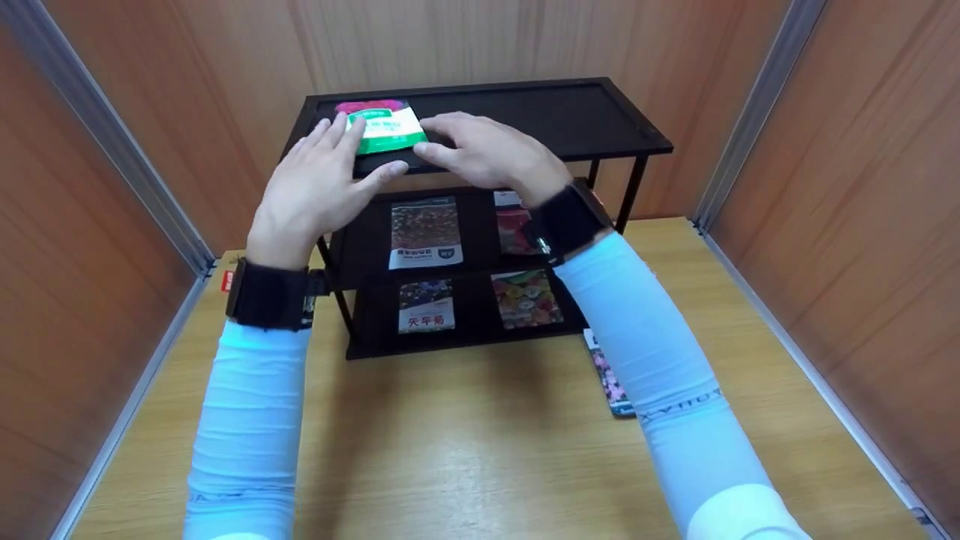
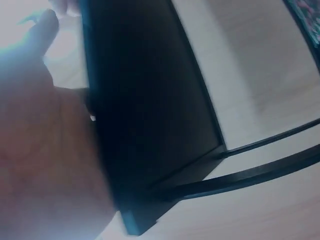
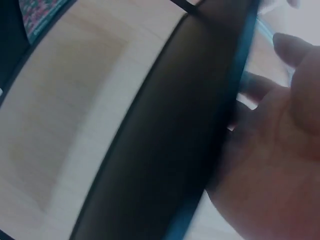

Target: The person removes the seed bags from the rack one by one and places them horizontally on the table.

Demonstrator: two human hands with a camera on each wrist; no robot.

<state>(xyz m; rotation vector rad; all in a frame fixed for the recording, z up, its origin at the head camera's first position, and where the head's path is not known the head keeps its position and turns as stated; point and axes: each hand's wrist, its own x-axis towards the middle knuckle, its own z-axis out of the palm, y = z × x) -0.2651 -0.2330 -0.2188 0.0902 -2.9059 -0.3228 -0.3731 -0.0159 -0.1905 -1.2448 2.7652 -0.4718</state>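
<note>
A green and white packet with a pink flower picture (image 1: 390,131) lies flat on the top shelf of a black rack (image 1: 517,112), toward its left end. My left hand (image 1: 319,176) reaches over the shelf's front edge with straight fingers, their tips overlapping the packet's left part. On the other side, my right hand (image 1: 487,150) has its fingertips right at the packet's right edge, thumb slightly apart and fingers gently bent. In both wrist views, the shelf's dark underside (image 2: 150,100) fills the middle and partly hides the fingers.
On the middle shelf lie a brown-pictured packet (image 1: 426,232) and a red-pictured packet (image 1: 514,225), partly behind the right wrist. The bottom shelf bears a blue-flower packet (image 1: 426,306) and a multicoloured one (image 1: 526,298). Another packet (image 1: 611,382) lies on the wooden table, partly under the right forearm.
</note>
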